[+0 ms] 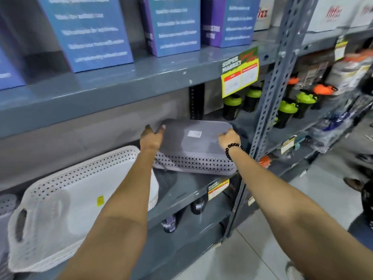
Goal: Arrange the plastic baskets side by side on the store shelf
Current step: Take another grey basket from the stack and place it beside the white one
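Observation:
A grey plastic basket (193,146) with a perforated wall lies upside down on the grey metal shelf (181,188), its flat bottom with a white label facing up. My left hand (151,138) grips its left end, thumb over the corner. My right hand (229,138), with a black bead bracelet at the wrist, holds its right end. To the left lies a white perforated basket (60,209) with a handle hole and a yellow sticker, also bottom up, partly behind my left forearm. A gap of bare shelf separates the two baskets.
Blue and purple boxes (90,33) stand on the shelf above. Black shaker bottles (232,107) with green and orange lids stand behind and right of the grey basket. A perforated steel upright (268,110) rises just right of my right hand. Price tags hang from shelf edges. Another grey basket (6,205) shows at far left.

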The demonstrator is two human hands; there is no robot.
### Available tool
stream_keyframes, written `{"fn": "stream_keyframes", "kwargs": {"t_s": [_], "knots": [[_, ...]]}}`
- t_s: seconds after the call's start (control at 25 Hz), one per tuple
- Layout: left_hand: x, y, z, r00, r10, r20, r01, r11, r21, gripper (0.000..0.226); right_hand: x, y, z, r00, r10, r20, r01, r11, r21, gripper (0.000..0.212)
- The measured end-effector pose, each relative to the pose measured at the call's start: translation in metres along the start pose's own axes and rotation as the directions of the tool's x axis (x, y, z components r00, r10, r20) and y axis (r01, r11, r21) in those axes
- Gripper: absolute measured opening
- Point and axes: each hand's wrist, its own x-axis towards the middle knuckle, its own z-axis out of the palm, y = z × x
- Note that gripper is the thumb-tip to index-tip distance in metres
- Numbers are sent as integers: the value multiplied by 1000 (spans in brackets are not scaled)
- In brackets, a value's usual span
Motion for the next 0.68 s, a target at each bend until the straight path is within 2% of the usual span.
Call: {"fn": "stream_keyframes", "kwargs": {"t_s": [0.12,0.2,0.28,0.4,0.48,0.56,0.64,0.68], "knots": [[42,17,25,992,-87,95,83,995,47,73,46,6,-9,985,113,133,-105,992,-65,40],[59,16,36,979,-147,143,132,985,110,76,66,5,-8,968,127,215,-100,986,-131,30],[69,9,42,962,-217,168,191,969,157,75,80,4,-2,949,151,276,-115,983,-143,37],[72,0,45,934,-308,183,294,951,96,65,99,5,7,939,246,241,-250,968,-14,49],[70,0,46,929,-339,147,337,941,36,58,99,0,9,944,221,243,-239,970,46,48],[63,3,42,923,-381,55,385,918,-98,57,90,-5,5,964,199,175,-230,956,180,50],[53,6,34,925,-379,-14,353,875,-332,58,81,-13,-5,980,184,70,-196,867,458,56],[47,7,27,931,-359,-61,285,825,-488,56,77,-16,-11,987,159,30,-141,757,638,55]]}}
